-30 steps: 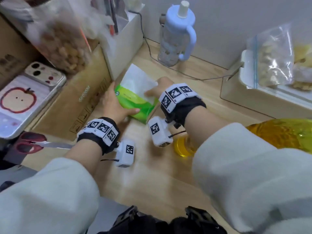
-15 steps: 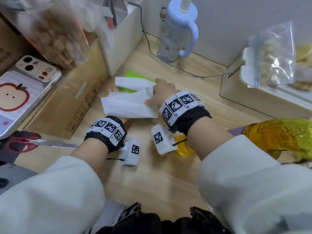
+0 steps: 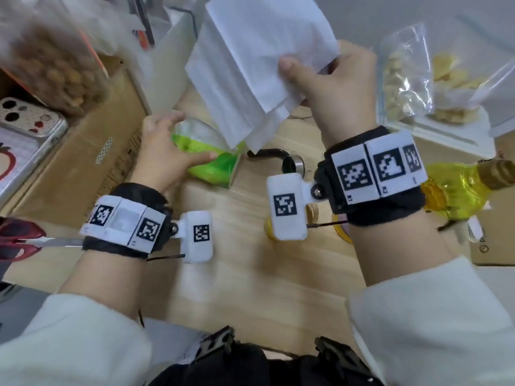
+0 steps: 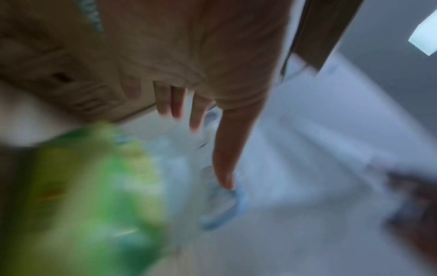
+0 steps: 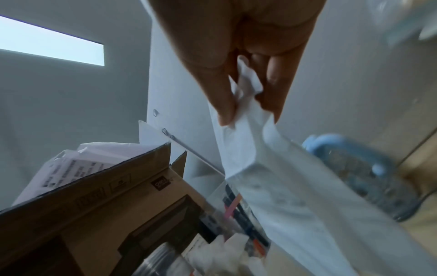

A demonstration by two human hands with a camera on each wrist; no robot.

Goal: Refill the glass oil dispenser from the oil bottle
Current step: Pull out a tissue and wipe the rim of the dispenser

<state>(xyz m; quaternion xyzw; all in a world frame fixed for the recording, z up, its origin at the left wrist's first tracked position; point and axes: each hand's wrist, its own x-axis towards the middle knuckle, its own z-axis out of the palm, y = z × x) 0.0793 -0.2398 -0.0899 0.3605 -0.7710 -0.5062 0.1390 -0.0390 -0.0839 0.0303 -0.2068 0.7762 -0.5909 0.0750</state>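
Right hand (image 3: 337, 90), oil bottle (image 3: 457, 188) sideways

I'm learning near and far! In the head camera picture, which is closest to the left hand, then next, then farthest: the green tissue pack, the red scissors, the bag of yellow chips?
1. green tissue pack: under the left hand.
2. red scissors: far left edge.
3. bag of yellow chips: far right, at the back.

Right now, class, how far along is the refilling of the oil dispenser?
Done, apparently: pouring. The oil bottle lies to the right, ungripped. In hand: the right hand pinches a white tissue raised above the green tissue pack, which the left hand touches. Left: probably wiping, and refitting the black spout lying on the table.
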